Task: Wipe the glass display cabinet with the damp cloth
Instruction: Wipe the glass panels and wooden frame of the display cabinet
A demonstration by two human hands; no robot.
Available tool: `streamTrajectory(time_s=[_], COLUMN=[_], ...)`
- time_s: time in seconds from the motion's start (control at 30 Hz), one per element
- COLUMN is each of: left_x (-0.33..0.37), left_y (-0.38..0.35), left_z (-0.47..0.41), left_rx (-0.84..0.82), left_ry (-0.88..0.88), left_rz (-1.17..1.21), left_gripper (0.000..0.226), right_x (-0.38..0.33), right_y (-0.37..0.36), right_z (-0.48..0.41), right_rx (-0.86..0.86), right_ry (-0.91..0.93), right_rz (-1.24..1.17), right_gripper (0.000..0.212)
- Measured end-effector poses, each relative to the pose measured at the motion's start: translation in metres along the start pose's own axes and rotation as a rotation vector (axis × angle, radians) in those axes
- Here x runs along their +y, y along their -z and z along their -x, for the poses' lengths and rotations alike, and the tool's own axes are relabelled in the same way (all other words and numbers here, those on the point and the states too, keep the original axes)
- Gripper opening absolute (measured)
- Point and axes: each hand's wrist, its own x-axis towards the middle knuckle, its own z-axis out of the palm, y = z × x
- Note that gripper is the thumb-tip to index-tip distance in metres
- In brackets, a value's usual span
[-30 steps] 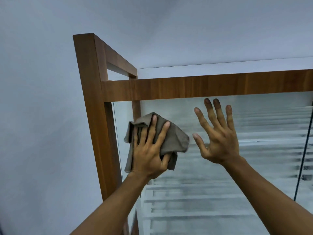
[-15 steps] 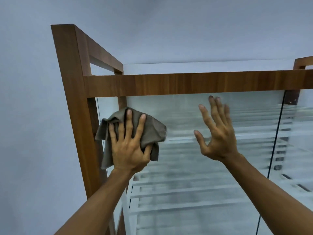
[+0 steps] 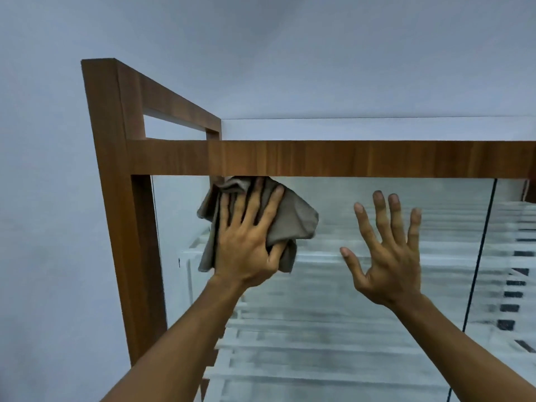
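Up from beside the post (image 3: 116,198), the cloth (image 3: 295,219) now sits just under the top rail (image 3: 348,158). The left hand (image 3: 246,245) presses it to the glass (image 3: 348,314), fingers spread, thumb hooked in a fold. Beside it the right hand (image 3: 388,262) is spread at the pane. Wiping seems early, with most glass left. Behind it only white shelves (image 3: 319,352) show.

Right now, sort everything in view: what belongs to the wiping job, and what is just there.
In the job: left hand, holding the grey cloth against the glass front; wooden cabinet frame.
Just there: right hand, open and spread, holding nothing; white shelves behind the glass; grey wall.
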Motion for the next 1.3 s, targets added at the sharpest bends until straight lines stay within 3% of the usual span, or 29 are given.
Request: streamTrajectory(time_s=[0.07,0.13,0.23,0.3,0.47,0.5,0.6,0.67,0.77,0.83,0.87,0.9,1.03,1.07,1.13,1.2,1.27,1.3], left_x=[-0.030,-0.048,-0.023,0.006,-0.009,-0.019,-0.018,0.010,0.055,0.058,0.050,0.041,0.041,0.054,0.083,0.096,0.081,0.069], left_y=[0.004,0.007,0.003,-0.002,-0.002,-0.001,-0.001,-0.007,-0.017,-0.018,-0.018,-0.018,-0.016,-0.019,-0.025,-0.030,-0.029,-0.027], left_z=[0.006,0.012,-0.001,-0.013,0.011,0.016,0.013,0.001,0.002,0.010,0.013,0.013,-0.009,-0.016,-0.021,-0.008,0.005,0.007], left_rx=[0.048,0.089,0.130,0.099,-0.006,0.010,0.100,0.103,0.003,-0.045,-0.039,-0.018,0.139,0.150,0.104,0.018,-0.018,-0.014], left_ry=[0.098,0.325,0.631,0.610,0.142,0.181,0.556,0.645,0.308,0.028,-0.022,0.015,0.638,0.701,0.578,0.266,0.026,0.002], left_rz=[-0.035,-0.064,-0.053,-0.047,-0.092,-0.101,-0.115,-0.090,-0.069,-0.047,-0.049,-0.066,-0.093,-0.081,-0.075,-0.058,-0.048,-0.051], left_gripper=[0.084,0.082,0.083,0.085,0.084,0.083,0.082,0.083,0.085,0.087,0.088,0.090,0.082,0.081,0.082,0.083,0.085,0.086], right_x=[0.001,-0.001,-0.002,-0.002,-0.001,-0.001,-0.001,-0.002,-0.001,0.001,0.002,0.001,-0.001,-0.002,-0.002,0.001,0.013,0.024], right_y=[-0.001,-0.002,-0.002,-0.002,-0.002,-0.003,-0.002,-0.002,-0.001,0.000,0.000,0.000,0.001,0.002,0.004,0.009,0.016,0.020], right_z=[0.001,0.000,0.000,-0.001,0.001,0.001,0.001,0.001,0.001,0.002,0.002,0.002,0.001,0.001,-0.001,-0.002,-0.002,0.000], right_rx=[-0.004,-0.007,-0.015,-0.011,-0.004,-0.005,-0.014,-0.022,-0.026,-0.032,-0.033,-0.031,-0.037,-0.040,-0.048,-0.051,-0.048,-0.034], right_ry=[0.005,0.004,0.002,0.006,0.005,0.005,0.000,0.001,0.006,0.008,0.008,0.007,-0.003,0.000,0.001,0.016,0.081,0.109], right_rz=[-0.002,0.000,0.001,-0.004,-0.028,-0.027,-0.018,-0.016,-0.024,-0.023,-0.028,-0.032,-0.015,-0.013,-0.036,-0.098,-0.156,-0.182], right_gripper=[0.078,0.079,0.080,0.080,0.079,0.079,0.079,0.079,0.079,0.079,0.079,0.079,0.079,0.080,0.081,0.082,0.080,0.079])
